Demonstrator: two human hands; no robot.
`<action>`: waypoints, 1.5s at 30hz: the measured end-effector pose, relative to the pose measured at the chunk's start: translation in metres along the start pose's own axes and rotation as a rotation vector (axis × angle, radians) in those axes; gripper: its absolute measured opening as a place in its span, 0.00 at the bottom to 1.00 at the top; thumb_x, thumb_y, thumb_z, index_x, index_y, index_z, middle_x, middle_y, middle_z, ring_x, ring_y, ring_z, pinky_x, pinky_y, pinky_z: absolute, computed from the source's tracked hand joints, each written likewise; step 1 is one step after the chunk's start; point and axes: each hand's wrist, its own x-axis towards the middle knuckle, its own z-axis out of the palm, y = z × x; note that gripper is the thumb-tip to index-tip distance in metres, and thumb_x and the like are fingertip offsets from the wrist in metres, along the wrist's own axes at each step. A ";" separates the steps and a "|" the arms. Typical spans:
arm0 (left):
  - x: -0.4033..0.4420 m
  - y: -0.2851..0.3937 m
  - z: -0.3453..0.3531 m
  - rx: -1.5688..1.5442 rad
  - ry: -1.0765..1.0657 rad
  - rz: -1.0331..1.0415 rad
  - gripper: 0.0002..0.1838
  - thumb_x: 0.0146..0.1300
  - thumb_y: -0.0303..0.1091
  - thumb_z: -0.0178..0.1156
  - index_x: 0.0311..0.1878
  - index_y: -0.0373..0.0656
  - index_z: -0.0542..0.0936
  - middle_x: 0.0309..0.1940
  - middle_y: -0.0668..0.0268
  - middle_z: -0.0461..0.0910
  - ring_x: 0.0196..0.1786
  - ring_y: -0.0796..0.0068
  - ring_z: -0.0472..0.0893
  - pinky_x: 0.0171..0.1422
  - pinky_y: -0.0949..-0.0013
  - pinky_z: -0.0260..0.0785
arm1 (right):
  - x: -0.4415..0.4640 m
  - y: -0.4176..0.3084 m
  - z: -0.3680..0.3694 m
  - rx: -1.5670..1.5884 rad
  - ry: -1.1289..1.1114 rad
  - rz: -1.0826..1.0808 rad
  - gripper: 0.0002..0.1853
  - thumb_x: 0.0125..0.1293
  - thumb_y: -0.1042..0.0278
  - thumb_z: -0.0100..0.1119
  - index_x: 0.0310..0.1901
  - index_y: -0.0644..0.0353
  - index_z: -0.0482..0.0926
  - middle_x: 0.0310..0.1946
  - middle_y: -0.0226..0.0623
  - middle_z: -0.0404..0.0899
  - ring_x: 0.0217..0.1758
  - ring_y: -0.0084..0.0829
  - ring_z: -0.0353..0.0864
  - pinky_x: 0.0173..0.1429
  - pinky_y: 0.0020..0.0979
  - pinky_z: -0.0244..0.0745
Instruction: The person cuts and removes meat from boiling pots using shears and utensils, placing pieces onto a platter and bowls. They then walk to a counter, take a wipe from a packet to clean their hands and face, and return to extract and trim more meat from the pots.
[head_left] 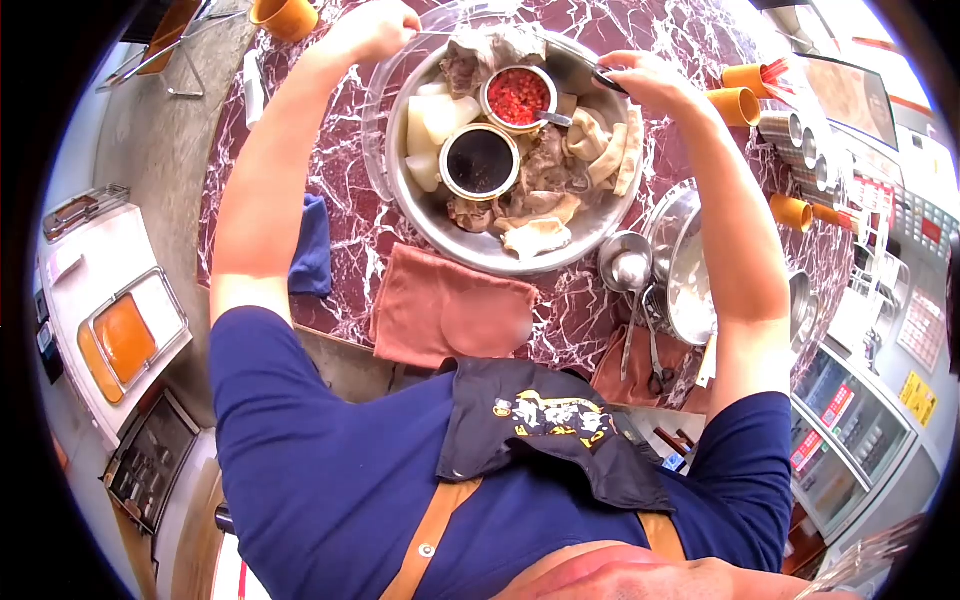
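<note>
A large steel bowl (415,205) holds pieces of cooked meat (545,160), pale chunks (440,115), a cup of chopped red chili (518,95) with a metal spoon handle (554,118), and a cup of dark sauce (480,162). Around its left and far side runs a clear plastic rim (376,120). My left hand (378,32) is closed at the far left, beside that rim; what its fingers grip is unclear. My right hand (650,82) is at the bowl's far right edge, its fingers closed on a small black object (608,80).
Brown cloths (440,305) and a blue cloth (312,245) lie near the table's front edge. To the right are a ladle (630,265), scissors (658,365) and a metal basin (690,285). Orange cups (735,105) and steel cups (785,130) stand farther right.
</note>
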 end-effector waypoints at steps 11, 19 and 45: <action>-0.004 -0.026 0.041 0.034 0.031 0.039 0.13 0.63 0.35 0.56 0.46 0.45 0.84 0.42 0.57 0.84 0.44 0.60 0.83 0.52 0.63 0.73 | 0.026 -0.002 -0.020 0.324 -0.380 0.252 0.11 0.66 0.56 0.56 0.41 0.52 0.81 0.21 0.21 0.71 0.18 0.12 0.65 0.20 0.19 0.61; -0.003 -0.028 0.050 0.042 0.066 0.018 0.14 0.62 0.33 0.53 0.45 0.39 0.83 0.40 0.51 0.83 0.45 0.54 0.83 0.53 0.61 0.73 | 0.070 0.007 -0.027 0.327 -0.537 0.332 0.11 0.66 0.55 0.55 0.39 0.52 0.82 0.24 0.26 0.76 0.24 0.20 0.72 0.27 0.27 0.67; -0.027 -0.037 0.071 0.033 0.135 0.033 0.14 0.63 0.35 0.53 0.46 0.41 0.83 0.42 0.54 0.83 0.48 0.54 0.81 0.56 0.59 0.72 | 0.013 -0.031 -0.006 -0.517 -0.064 -0.279 0.31 0.58 0.73 0.59 0.66 0.44 0.70 0.51 0.43 0.74 0.54 0.40 0.77 0.57 0.39 0.74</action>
